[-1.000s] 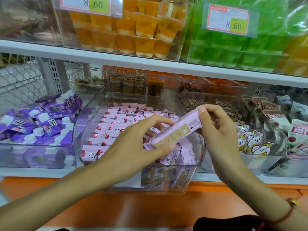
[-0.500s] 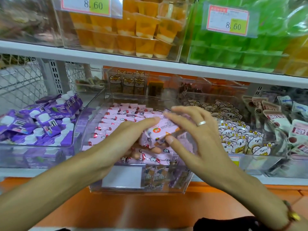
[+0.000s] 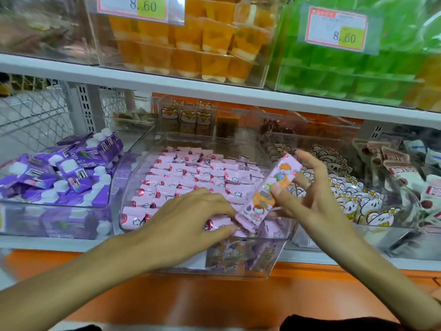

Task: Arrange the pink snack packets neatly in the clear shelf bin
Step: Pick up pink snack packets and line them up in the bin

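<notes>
A thumb and fingers [image 3: 278, 192] of the right hand [image 3: 317, 199] pinch a long pink snack packet [image 3: 269, 192], printed with cartoon children, holding it tilted with its top end toward 1 o'clock above the front right corner of the clear shelf bin [image 3: 274, 249]. The packet's lower end touches the fingertips of the left hand [image 3: 191, 216], which lies flat, fingers straight and relaxed, pressing on the rows of pink packets [image 3: 191, 173] already lined up in the bin. More pink packets stand on end against the bin's front wall. At 9 o'clock from the bin, a neighbouring clear bin holds purple pouches [image 3: 59, 173] with white caps; at 3 o'clock, another holds white cartoon-printed packets [image 3: 362, 201]. On the upper shelf at 12 o'clock sit orange jelly cups [image 3: 195, 44] and, toward 1 o'clock, green jelly cups [image 3: 346, 75], each behind a price tag [image 3: 336, 28].
</notes>
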A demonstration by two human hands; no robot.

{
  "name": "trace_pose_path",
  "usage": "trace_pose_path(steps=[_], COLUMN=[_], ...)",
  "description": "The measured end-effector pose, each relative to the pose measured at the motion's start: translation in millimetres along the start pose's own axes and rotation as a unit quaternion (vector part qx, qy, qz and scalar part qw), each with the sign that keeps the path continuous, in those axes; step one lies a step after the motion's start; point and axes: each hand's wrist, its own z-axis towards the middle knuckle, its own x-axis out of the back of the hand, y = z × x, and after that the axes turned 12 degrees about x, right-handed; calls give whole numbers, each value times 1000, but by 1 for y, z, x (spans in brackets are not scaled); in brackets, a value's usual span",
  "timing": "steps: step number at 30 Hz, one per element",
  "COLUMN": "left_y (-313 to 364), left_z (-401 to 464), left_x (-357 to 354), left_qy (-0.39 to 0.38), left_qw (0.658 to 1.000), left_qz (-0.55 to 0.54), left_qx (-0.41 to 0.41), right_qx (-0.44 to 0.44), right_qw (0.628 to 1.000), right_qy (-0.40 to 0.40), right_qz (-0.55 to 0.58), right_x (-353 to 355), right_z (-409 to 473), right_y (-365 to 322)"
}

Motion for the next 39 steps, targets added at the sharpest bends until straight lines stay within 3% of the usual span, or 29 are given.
trace_pose_path(steps=[4,14,17,20,26,32,37,39], left_y=[-3,1,1,0,1,5,7,10], left_z=[2,5,4,4,4,2,-2,-3], left_x=[-2,2,1,1,3,6,10,12], left_qy=[5,-13,-8,-9,-8,21,-3,-38], left_qw=[1000,1000,1000,1000,1000,999,1000,999], left_qz=[9,12,6,5,17,26,29,29], left_qx=[10,26,29,30,25,11,7,-3], right_qx=[75,68,125,184,148,141,145,129], right_qw=[982,955,918,838,813,824,902,903], right_qy=[-69,-147,-174,-224,-274,-287,-118,-118], right_qz=[-156,-247,-334,-462,-493,-468,-389,-393], right_x=[2,17,15,4,-3,0,10,8], right_z=[-7,-12,-14,-16,-23,-19,5,14], right_y=[3,-8,-14,-14,-12,-14,-15,-14])
